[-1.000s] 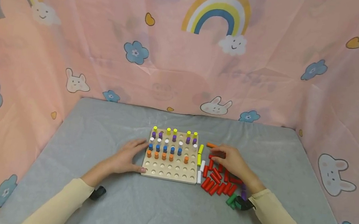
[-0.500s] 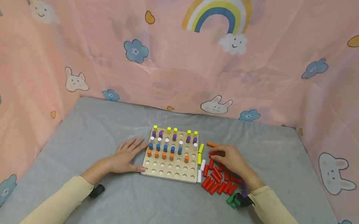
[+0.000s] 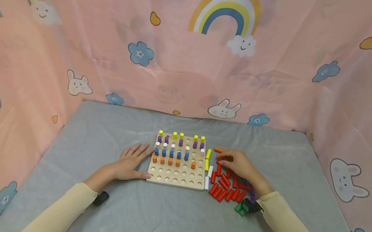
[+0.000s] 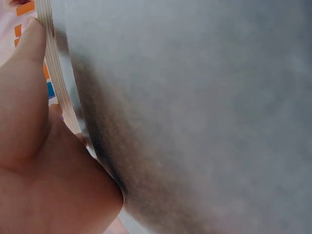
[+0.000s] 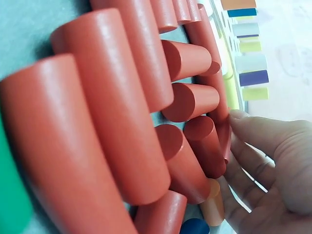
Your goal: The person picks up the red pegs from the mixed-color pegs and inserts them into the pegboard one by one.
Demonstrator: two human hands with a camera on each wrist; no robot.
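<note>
The wooden pegboard [image 3: 187, 177] lies flat on the grey tabletop [image 3: 146, 218], in front of the person. On its left side is the left hand [image 3: 128, 166], with the fingers straight and spread apart; the thumb rests on the near left corner and the fingertips are at the left edge. It holds no peg, so I think that its purpose is to keep the board from sliding.

The right hand [image 3: 239, 163] is to the right of the board, above the far part of the loose pegs. Its thumb and fingers come together and seem to pinch one red peg [image 5: 225, 134], low among the other red pegs [image 3: 228, 194]. The light pinch probably allows to take one peg without disturbing its neighbours.

In the board, the standing pegs make rows by colour: yellow, purple, white, blue and orange, from far to near. Loose yellow pegs [image 3: 206, 165] and white pegs [image 3: 207, 183] lie just beside the right edge, perhaps so that they are easy to reach. Green pegs [image 3: 240, 207] lie near the right wrist, partly hidden by a black strap [image 3: 252, 206].
</note>
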